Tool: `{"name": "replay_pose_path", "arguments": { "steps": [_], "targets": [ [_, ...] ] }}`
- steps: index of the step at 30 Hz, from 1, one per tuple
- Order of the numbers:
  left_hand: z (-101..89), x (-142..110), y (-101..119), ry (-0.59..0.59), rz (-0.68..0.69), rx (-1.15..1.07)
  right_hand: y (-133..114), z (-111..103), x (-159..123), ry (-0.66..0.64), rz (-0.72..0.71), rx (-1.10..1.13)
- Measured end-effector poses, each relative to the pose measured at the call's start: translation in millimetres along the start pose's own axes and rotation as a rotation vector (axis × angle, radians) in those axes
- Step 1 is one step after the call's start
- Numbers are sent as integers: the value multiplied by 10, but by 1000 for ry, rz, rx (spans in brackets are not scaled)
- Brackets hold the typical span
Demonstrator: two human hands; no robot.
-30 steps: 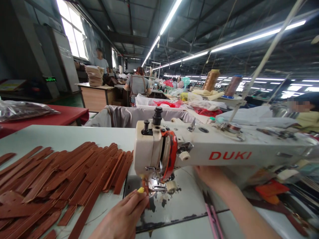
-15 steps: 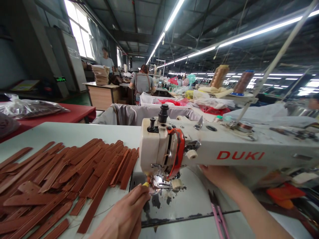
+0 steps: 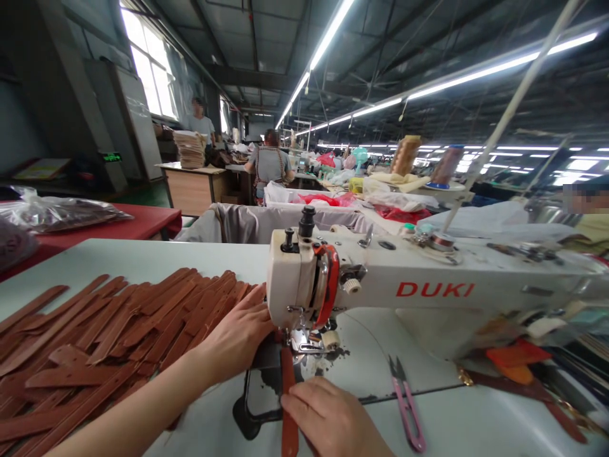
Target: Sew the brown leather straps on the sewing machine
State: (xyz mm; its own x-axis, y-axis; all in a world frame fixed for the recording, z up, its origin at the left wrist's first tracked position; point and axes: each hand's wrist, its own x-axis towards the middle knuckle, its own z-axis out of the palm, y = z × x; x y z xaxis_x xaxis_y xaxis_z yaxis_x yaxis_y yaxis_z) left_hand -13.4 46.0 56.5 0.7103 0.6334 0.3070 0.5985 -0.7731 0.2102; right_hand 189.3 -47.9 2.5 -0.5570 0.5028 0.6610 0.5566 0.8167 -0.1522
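A brown leather strap (image 3: pixel 288 374) runs front to back beside the needle and presser foot (image 3: pixel 304 343) of a white sewing machine (image 3: pixel 352 266). My right hand (image 3: pixel 328 412) is closed on the strap's near part, fingers pressed over its edge. Beyond the foot, my left hand (image 3: pixel 242 330) reaches to the left side of the machine head, fingers stretched out and their tips partly hidden there. Many similar brown straps (image 3: pixel 157 317) lie heaped under and left of my left arm. Pink-handled thread snips (image 3: pixel 406 406) rest on the table to the right of my right hand.
A black metal guide (image 3: pixel 247 412) sits left of the strap. Brown pieces with metal clasps (image 3: pixel 523 387) and an orange piece (image 3: pixel 516 362) lie at the right. Behind the table stand a fabric-lined bin (image 3: pixel 238 222), thread cones (image 3: pixel 406 155) and co-workers (image 3: pixel 271 158).
My right hand has come from behind the machine arm to the front and holds a strap. My left hand has moved from the needle area to farther back. The view has shifted slightly.
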Motion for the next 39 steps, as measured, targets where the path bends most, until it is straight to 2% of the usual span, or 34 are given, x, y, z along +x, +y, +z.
{"name": "replay_pose_path", "arguments": {
  "steps": [3, 5, 8, 11, 14, 17, 21, 24, 28, 32, 39],
  "targets": [
    [-88, -123, 11, 75, -54, 42, 64, 52, 8, 21, 0, -12],
    [-82, -244, 100, 110, -88, 62, 69, 52, -9, 51, 11, -25],
    [65, -420, 312, 102, -70, 56, 48, 67, -15, 66, 50, -23],
    [246, -508, 470, 82, 58, 75, 35, 84, 24, 28, 102, -14],
    [298, -479, 510, 62, 163, 174, 44, 95, 57, 42, 101, -38],
    [260, -425, 485, 27, 173, 184, 69, 108, 40, 56, 82, -56],
    [294, -441, 439, 108, 189, 202, 100, 125, -9, 6, 104, -35],
    [332, -453, 448, 179, 182, 211, 105, 135, -5, 58, 59, -30],
    [253, -395, 532, 165, 166, 216, 100, 173, 29, 124, 28, -51],
    [181, -353, 590, 179, 132, 212, 107, 219, 27, 119, 31, -85],
    [199, -373, 548, 250, 139, 194, 112, 155, -2, 75, 35, -65]
  ]
}}
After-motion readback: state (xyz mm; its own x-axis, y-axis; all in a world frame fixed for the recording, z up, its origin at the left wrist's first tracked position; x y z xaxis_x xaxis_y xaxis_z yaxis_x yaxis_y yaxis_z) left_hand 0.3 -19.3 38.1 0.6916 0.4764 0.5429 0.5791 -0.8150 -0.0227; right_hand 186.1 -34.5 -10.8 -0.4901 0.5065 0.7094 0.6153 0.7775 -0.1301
